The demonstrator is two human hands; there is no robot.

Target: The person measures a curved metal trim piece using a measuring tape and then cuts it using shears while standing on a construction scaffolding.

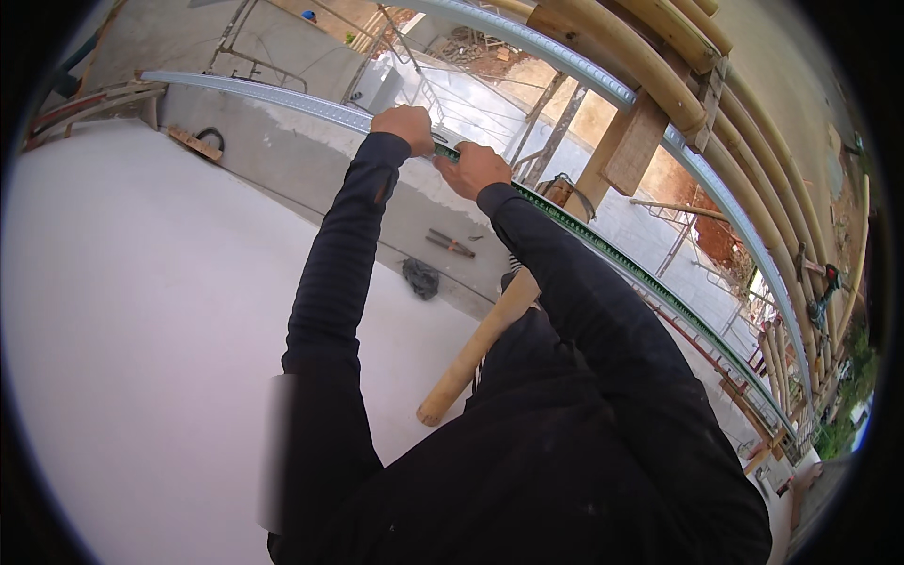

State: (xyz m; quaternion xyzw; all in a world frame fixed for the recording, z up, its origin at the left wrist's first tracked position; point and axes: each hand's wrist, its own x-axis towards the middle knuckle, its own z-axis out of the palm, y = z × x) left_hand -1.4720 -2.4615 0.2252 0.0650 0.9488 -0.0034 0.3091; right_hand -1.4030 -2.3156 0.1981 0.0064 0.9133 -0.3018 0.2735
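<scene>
Both my arms, in dark sleeves, reach forward over a pale slab edge. My left hand (405, 129) is closed around the near end of a long silver perforated metal channel (273, 97). Just right of it, my right hand (477, 171) grips a long dark green strip with pale marks (621, 261), which runs off to the lower right. A short piece of green shows between the two hands. My fingertips are partly hidden. Below the hands, pliers (452, 244) lie on the grey ledge, near a crumpled black plastic bag (421, 279).
A round wooden pole (478, 350) sticks out beside my body. Another silver channel (725, 193) curves past bamboo poles (767, 160) and a wooden block (640, 141) on the right. Scaffold frames (556, 122) stand on a lower level. A power drill (827, 290) sits far right.
</scene>
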